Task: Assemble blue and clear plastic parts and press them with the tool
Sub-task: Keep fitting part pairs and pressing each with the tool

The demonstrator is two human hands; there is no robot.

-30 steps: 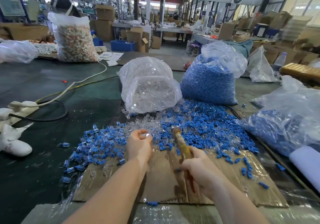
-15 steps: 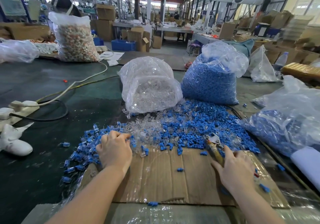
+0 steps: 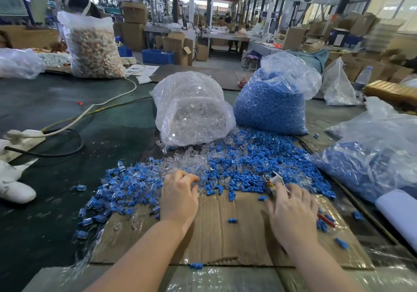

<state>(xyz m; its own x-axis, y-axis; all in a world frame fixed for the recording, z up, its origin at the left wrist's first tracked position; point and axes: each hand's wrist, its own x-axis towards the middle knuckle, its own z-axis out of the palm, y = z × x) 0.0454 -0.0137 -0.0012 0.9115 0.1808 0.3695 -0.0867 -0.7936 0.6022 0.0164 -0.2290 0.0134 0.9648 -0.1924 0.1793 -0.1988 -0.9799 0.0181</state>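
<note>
My left hand (image 3: 179, 198) reaches over the cardboard sheet (image 3: 225, 237), fingers curled down, tips in the loose clear parts (image 3: 187, 162); whether it holds one is hidden. My right hand (image 3: 293, 214) lies over the pressing tool (image 3: 274, 182). The tool's metal head sticks out past the thumb and a red handle shows at the hand's right side. Its fingers stretch toward the loose blue parts (image 3: 248, 163). A heap of joined blue-and-clear pieces (image 3: 126, 190) lies left of my left hand.
Behind the piles stand a bag of clear parts (image 3: 191, 116) and a bag of blue parts (image 3: 270, 104). Another blue-filled bag (image 3: 372, 156) lies at the right. A power strip with cables (image 3: 22, 135) and a white object (image 3: 13, 190) sit at the left.
My left hand swung to the heap at the left, then back right to the clear parts. My right hand carried the tool from the middle to the right, down near the blue pile.
</note>
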